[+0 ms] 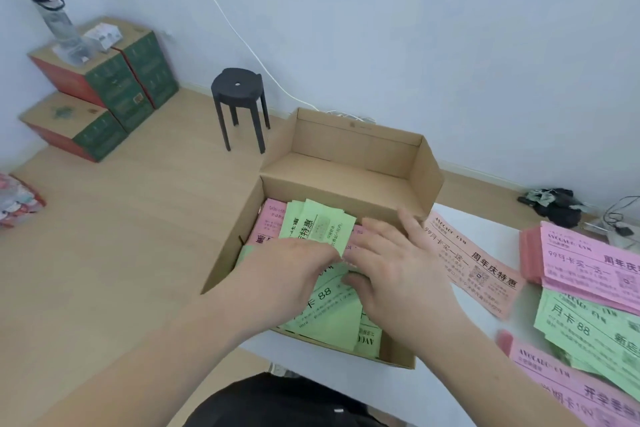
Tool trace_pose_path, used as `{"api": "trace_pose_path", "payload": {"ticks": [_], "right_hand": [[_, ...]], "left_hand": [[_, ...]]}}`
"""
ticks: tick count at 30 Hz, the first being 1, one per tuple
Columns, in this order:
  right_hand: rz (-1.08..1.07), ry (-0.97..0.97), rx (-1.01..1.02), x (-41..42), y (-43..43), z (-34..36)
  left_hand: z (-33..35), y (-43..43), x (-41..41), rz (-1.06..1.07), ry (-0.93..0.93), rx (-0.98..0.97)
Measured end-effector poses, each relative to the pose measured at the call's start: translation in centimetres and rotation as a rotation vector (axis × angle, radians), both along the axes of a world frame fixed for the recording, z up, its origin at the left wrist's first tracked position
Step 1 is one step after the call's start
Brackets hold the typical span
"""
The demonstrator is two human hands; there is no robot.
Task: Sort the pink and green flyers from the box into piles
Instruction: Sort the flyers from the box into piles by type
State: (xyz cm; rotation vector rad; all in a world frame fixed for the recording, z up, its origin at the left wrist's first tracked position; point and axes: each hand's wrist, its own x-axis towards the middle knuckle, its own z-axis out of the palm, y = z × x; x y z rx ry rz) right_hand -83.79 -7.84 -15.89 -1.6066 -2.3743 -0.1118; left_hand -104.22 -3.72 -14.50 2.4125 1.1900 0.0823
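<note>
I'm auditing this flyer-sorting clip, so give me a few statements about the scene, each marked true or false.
1. Both the left hand and the right hand reach into the cardboard box. True.
2. The box holds only green flyers. False: pink flyers lie in it too.
3. The black stool stands on the table. False: it stands on the floor beyond the box.
4. A pink pile and a green pile lie on the table, right of the box. True.
</note>
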Motion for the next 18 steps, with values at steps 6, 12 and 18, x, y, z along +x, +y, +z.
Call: {"api": "trace_pose_path", "payload": {"ticks": [6, 12, 18], "right_hand": [[-0.162, 0.007, -0.376, 1.7, -0.3, 1.1], [-0.184, -0.105, -0.513, 2.0, 1.1, 2.4], [-0.333, 0.214, -0.579, 3.4, 2.0, 1.5]], "left_hand": [[-2.2, -1.3, -2.5, 0.483, -0.103, -0.064], [-4.8, -1.4, -2.8, 0.685, 0.072, -0.285], [-5.4, -1.0, 0.2, 0.676, 0.353, -0.167]]}}
